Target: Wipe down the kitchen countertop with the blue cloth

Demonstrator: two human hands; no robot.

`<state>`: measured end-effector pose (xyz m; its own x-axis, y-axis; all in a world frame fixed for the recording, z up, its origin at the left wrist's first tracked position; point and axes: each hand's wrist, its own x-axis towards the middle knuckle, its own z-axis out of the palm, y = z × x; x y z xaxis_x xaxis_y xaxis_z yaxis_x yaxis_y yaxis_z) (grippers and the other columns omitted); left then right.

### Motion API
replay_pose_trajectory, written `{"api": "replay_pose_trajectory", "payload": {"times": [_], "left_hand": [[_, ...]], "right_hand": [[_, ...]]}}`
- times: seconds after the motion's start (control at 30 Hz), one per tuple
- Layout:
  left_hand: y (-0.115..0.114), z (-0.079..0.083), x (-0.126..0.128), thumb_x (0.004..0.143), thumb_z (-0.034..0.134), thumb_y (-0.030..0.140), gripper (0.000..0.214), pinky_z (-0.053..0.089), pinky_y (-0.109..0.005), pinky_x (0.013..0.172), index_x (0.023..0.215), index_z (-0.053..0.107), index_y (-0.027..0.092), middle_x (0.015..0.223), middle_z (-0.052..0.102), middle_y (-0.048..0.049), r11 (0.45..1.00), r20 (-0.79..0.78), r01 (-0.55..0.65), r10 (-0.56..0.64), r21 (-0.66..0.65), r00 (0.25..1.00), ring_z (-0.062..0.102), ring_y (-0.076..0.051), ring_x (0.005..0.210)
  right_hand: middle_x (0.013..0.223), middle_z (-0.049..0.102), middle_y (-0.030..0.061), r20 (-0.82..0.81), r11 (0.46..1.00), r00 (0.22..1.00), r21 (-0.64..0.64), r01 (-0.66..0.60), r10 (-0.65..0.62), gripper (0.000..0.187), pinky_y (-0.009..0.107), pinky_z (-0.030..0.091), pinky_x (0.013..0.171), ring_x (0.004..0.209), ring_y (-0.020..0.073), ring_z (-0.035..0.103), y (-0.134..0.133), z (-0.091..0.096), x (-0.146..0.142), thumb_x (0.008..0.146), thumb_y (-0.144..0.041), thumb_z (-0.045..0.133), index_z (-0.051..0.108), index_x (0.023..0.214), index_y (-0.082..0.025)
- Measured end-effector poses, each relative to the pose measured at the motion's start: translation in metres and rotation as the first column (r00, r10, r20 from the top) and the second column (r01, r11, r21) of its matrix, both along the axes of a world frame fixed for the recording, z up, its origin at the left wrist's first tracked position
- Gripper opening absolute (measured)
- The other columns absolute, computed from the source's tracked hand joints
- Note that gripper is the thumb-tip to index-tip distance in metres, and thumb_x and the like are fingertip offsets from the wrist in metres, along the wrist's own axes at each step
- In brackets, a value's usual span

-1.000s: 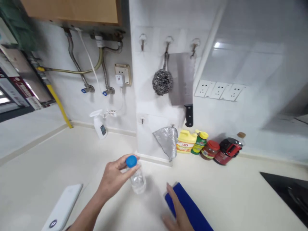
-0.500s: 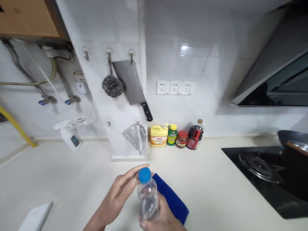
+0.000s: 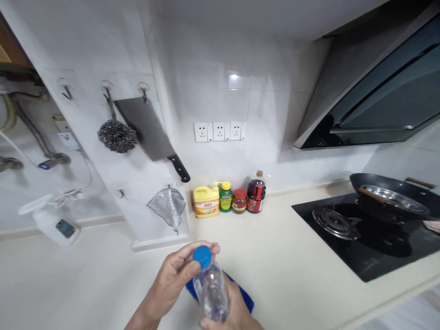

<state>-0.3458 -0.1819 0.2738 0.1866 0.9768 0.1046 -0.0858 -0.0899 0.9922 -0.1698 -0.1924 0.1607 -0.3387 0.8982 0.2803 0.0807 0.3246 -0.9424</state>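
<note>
A clear plastic bottle [image 3: 210, 288] with a blue cap [image 3: 202, 256] is held over the counter, tilted slightly with its cap end away from me. My right hand [image 3: 237, 308] wraps round the lower body of the bottle. My left hand [image 3: 172, 277] is closed about the cap, thumb on the near side and fingers reaching over the far side. Under the bottle lies a dark blue cloth [image 3: 246, 299] on the pale counter, partly hidden by the bottle and my hands.
Behind stand a yellow jug [image 3: 206, 201], a green bottle [image 3: 225, 197], a red-lidded jar [image 3: 239, 201] and a dark red-labelled container [image 3: 256, 197]. A cleaver [image 3: 146, 128] and steel scrubber [image 3: 117, 136] hang left. The gas hob [image 3: 364, 252] with a wok [image 3: 426, 197] is right.
The view has swung right, showing more of the hob and wok. My left hand's thumb and fingers have come onto the blue cap; my right hand keeps its hold on the bottle.
</note>
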Motion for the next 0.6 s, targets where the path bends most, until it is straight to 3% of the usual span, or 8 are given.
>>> {"api": "replay_pose_trajectory", "payload": {"times": [0.1,0.2,0.4,0.47,0.6], "left_hand": [[-0.001,0.007,0.009,0.078,0.081,0.048,0.042,0.059,-0.03,0.092,0.108,0.07,0.02,0.117,0.077,-0.0127,0.986,-0.021,-0.163,0.163,-0.018,0.986,0.073,-0.025,0.106],[-0.004,0.013,0.019,0.067,0.089,0.047,0.045,0.062,-0.03,0.081,0.093,0.064,0.02,0.107,0.079,-0.0118,0.938,-0.007,-0.346,0.346,-0.03,0.938,0.074,-0.027,0.1],[-0.008,0.024,0.011,0.069,0.087,0.051,0.048,0.065,-0.037,0.088,0.096,0.062,0.021,0.094,0.08,-0.0066,0.789,0.187,-0.615,0.604,0.002,0.775,0.075,-0.028,0.104],[-0.01,0.025,0.001,0.067,0.086,0.054,0.05,0.067,-0.038,0.084,0.097,0.064,0.021,0.095,0.08,-0.0061,0.756,0.235,-0.654,0.636,0.001,0.735,0.074,-0.03,0.106],[-0.017,0.011,-0.017,0.065,0.083,0.062,0.058,0.067,-0.035,0.079,0.106,0.066,0.025,0.104,0.08,-0.0049,0.764,0.205,-0.644,0.639,-0.051,0.741,0.072,-0.032,0.111]], "right_hand": [[0.087,0.073,-0.0013,0.105,0.989,0.984,0.019,0.144,-0.146,0.043,0.026,0.057,0.07,0.076,0.0182,0.067,0.005,0.002,-0.004,0.058,-0.027,0.074,0.062,0.1,-0.025],[0.091,0.076,0.0001,0.171,0.974,0.958,0.055,0.222,-0.228,0.046,0.029,0.058,0.077,0.08,0.0206,0.071,0.006,0.005,-0.007,0.061,-0.025,0.071,0.061,0.106,-0.026],[0.086,0.075,-0.003,0.09,0.981,0.98,0.1,0.167,-0.176,0.051,0.025,0.059,0.073,0.074,0.0191,0.072,0.004,0.014,-0.008,0.054,-0.017,0.071,0.062,0.103,-0.028],[0.09,0.076,-0.0021,0.082,0.98,0.979,0.088,0.178,-0.186,0.058,0.025,0.061,0.073,0.079,0.021,0.073,0.004,0.016,-0.001,0.052,-0.014,0.074,0.064,0.107,-0.029],[0.103,0.077,0.0015,0.047,0.979,0.983,0.113,0.17,-0.177,0.071,0.028,0.063,0.075,0.093,0.0263,0.075,0.016,0.018,0.014,0.055,-0.027,0.088,0.065,0.121,-0.033]]}}
